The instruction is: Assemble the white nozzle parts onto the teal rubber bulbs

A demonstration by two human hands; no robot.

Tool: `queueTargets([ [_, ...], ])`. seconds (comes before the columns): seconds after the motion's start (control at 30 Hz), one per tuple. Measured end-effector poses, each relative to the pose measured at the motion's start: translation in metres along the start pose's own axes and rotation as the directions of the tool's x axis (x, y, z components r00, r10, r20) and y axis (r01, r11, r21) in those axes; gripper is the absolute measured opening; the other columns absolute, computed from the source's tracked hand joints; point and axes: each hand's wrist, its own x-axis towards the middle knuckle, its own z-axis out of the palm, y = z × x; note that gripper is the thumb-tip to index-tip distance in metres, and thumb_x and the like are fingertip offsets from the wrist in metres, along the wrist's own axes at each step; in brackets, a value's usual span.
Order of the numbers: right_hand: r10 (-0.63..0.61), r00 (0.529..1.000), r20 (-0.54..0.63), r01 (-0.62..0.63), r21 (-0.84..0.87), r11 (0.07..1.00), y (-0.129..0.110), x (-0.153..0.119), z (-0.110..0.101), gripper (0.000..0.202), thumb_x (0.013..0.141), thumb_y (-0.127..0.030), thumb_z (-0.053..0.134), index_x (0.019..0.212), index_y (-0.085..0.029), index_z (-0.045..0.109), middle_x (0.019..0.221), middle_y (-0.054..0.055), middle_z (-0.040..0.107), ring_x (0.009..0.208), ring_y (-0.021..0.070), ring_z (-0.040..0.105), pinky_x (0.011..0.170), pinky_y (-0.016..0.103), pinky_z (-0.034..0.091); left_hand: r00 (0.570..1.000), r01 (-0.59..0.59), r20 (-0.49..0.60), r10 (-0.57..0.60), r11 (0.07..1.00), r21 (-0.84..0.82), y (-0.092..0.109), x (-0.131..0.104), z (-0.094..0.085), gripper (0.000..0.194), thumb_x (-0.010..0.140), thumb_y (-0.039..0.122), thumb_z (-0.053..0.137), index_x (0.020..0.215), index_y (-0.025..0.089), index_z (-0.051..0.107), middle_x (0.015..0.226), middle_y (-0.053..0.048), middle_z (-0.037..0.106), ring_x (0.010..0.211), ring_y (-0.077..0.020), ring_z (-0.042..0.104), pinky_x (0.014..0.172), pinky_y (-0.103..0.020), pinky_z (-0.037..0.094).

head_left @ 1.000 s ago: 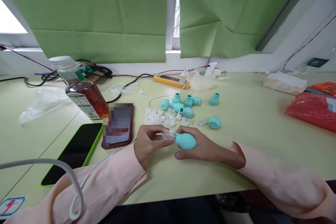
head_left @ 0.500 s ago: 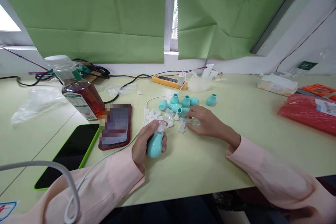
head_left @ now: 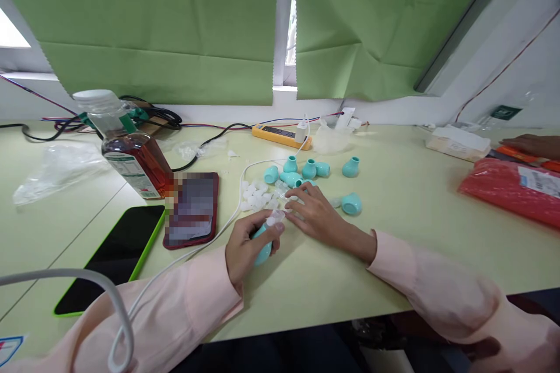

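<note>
My left hand (head_left: pixel 251 245) is wrapped round a teal bulb (head_left: pixel 263 253) with a clear piece (head_left: pixel 275 217) at its top. To its right, my right hand (head_left: pixel 312 214) has its fingers apart over the small parts, fingertips near the clear piece; whether they touch it is hidden. Beyond the hands stands a group of teal bulbs (head_left: pixel 309 169), some upright and some on their sides. Another bulb (head_left: pixel 351 204) with a clear part lies right of my right hand. Small white pieces (head_left: pixel 255 195) are heaped left of the bulbs.
A bottle of reddish liquid (head_left: pixel 137 166), a red-cased phone (head_left: pixel 192 210) and a green-edged phone (head_left: pixel 111 262) are at the left. A yellow power strip (head_left: pixel 280 137) lies behind. A red package (head_left: pixel 507 189) and another person's hand (head_left: pixel 531 144) are at the right.
My right hand has moved left, close to my left hand. The bulb with a clear part at the right is now uncovered. My left thumb has shifted down over its bulb. Another person's hand has appeared.
</note>
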Motion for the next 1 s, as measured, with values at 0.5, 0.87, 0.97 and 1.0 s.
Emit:
queueTargets([
  [0.5,0.254,0.964,-0.077,-0.106,0.765,0.635,0.003,-0.008,-0.030,0.013,0.070,-0.026,0.059,0.081,-0.020,0.062,0.077,0.004,0.058,0.070,0.0145,0.052,0.062,0.031,0.044,0.994,-0.097,0.065,0.083,0.963,0.252,-0.005,-0.001,-0.001,0.026,0.071,0.036,0.051,0.059,0.013,0.054,0.051,0.001,0.046,0.049,-0.0088,0.041,0.049,-0.020,0.033],
  [0.87,0.140,0.954,0.265,-0.294,0.921,0.257,0.001,-0.010,-0.044,0.021,0.058,-0.022,0.069,0.079,-0.019,0.068,0.076,0.003,0.061,0.063,0.0123,0.056,0.052,0.025,0.051,0.986,-0.143,0.131,0.100,0.914,0.380,-0.012,-0.002,0.000,0.030,0.069,0.040,0.053,0.064,0.012,0.064,0.046,0.003,0.036,0.045,-0.0074,0.028,0.041,-0.019,0.023],
  [0.97,0.071,0.952,0.298,-0.305,0.894,0.327,0.001,-0.010,-0.049,0.021,0.063,-0.026,0.065,0.083,-0.019,0.067,0.078,0.003,0.058,0.059,0.0098,0.054,0.045,0.022,0.051,0.981,-0.168,0.161,0.111,0.902,0.398,-0.014,-0.001,0.000,0.030,0.070,0.038,0.052,0.061,0.012,0.063,0.044,0.003,0.032,0.045,-0.0071,0.025,0.039,-0.019,0.019],
  [1.0,0.041,0.952,0.304,-0.297,0.882,0.365,0.001,-0.011,-0.051,0.020,0.066,-0.026,0.063,0.083,-0.019,0.067,0.079,0.003,0.057,0.058,0.0093,0.054,0.042,0.020,0.050,0.977,-0.181,0.177,0.117,0.896,0.406,-0.015,-0.001,-0.001,0.029,0.070,0.037,0.051,0.060,0.012,0.062,0.044,0.004,0.030,0.044,-0.0071,0.024,0.039,-0.020,0.018],
])
